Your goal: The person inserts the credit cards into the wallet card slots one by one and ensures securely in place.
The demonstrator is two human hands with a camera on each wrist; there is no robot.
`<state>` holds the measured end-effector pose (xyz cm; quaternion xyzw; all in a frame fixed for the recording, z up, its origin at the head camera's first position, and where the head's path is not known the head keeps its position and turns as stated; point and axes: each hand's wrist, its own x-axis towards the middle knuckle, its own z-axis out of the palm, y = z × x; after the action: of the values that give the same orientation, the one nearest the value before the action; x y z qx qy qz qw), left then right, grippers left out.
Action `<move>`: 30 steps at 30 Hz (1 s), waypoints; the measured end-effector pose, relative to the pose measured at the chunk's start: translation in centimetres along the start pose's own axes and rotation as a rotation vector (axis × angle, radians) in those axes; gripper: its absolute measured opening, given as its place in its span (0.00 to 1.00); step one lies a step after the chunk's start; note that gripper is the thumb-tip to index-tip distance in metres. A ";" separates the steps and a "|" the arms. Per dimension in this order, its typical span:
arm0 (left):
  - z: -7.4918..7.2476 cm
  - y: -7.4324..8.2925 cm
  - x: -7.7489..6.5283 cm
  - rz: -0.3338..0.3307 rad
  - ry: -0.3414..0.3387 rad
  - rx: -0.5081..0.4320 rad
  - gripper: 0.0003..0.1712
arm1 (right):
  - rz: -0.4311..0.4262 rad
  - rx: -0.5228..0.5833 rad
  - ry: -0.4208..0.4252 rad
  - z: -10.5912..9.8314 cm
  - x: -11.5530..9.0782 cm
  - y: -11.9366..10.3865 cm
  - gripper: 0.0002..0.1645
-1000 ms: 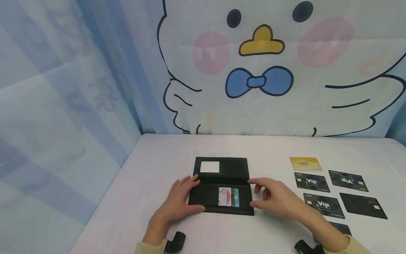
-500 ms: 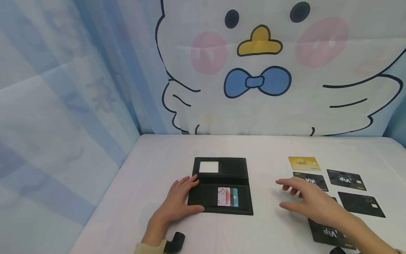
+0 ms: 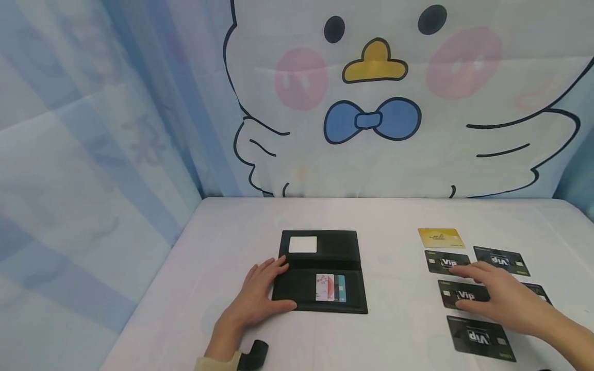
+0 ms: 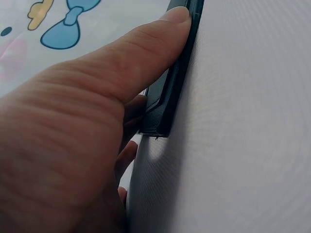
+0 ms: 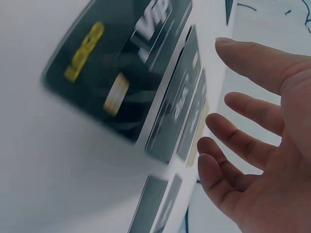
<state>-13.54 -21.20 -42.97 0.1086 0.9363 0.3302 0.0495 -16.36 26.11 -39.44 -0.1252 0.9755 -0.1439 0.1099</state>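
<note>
A black card wallet (image 3: 301,287) lies spread flat on the table. Its upper panel shows a white rectangle (image 3: 303,245); the lower one shows a floral card (image 3: 325,287) beside a blue card (image 3: 342,288). My left hand (image 3: 254,304) rests at the wallet's left side, the thumb pressing its near edge in the left wrist view. Over the card group on the right, my right hand (image 3: 515,299) hovers with fingers spread, holding nothing. Thumb and fingertips overlap a black VIP card (image 3: 452,294) in the head view. Part of the black card (image 3: 538,292) behind the hand is hidden.
Around the right hand lie a gold card (image 3: 441,238), a black VIP card (image 3: 436,261) below it, another (image 3: 501,260) to the right, and one (image 3: 480,340) nearest me. A printed cartoon curtain (image 3: 371,170) hangs behind the table.
My right hand has left the wallet's right edge and moved right to above the cards. The left hand stays on the wallet. The head view has shifted slightly.
</note>
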 end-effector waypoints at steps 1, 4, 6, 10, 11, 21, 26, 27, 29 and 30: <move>0.0 0.0 0.0 -0.004 -0.001 0.000 0.49 | 0.013 -0.015 -0.003 0.0 -0.1 0.4 0.47; 0.0 0.0 0.0 -0.014 -0.004 -0.004 0.49 | 0.051 -0.038 -0.017 0.1 -0.3 1.5 0.49; -0.1 0.0 0.0 -0.019 -0.004 -0.005 0.49 | 0.076 -0.032 -0.031 0.2 -0.4 2.1 0.49; -0.1 0.0 0.0 -0.015 0.006 0.000 0.49 | 0.088 -0.016 -0.038 0.4 -0.5 3.0 0.48; -0.1 0.0 0.0 -0.014 0.007 0.000 0.49 | 0.089 -0.013 -0.040 0.5 -0.5 3.2 0.48; 0.0 0.1 0.0 -0.013 0.003 -0.012 0.49 | 0.071 0.000 -0.009 0.9 -0.6 3.8 0.45; 0.0 0.1 0.0 -0.011 0.010 -0.010 0.49 | 0.068 0.029 -0.019 0.8 -0.4 3.7 0.41; 0.0 0.1 0.0 -0.010 0.010 -0.010 0.49 | 0.069 0.038 -0.023 0.7 -0.4 3.6 0.40; 0.0 0.1 0.0 -0.010 0.008 -0.009 0.49 | 0.070 0.052 -0.030 0.6 -0.3 3.5 0.40; 0.0 0.0 0.0 -0.009 0.007 -0.009 0.49 | 0.070 0.059 -0.033 0.6 -0.2 3.4 0.40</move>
<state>-13.51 -21.15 -42.96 0.1027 0.9355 0.3347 0.0481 -16.74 29.20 -41.00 -0.0899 0.9726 -0.1666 0.1347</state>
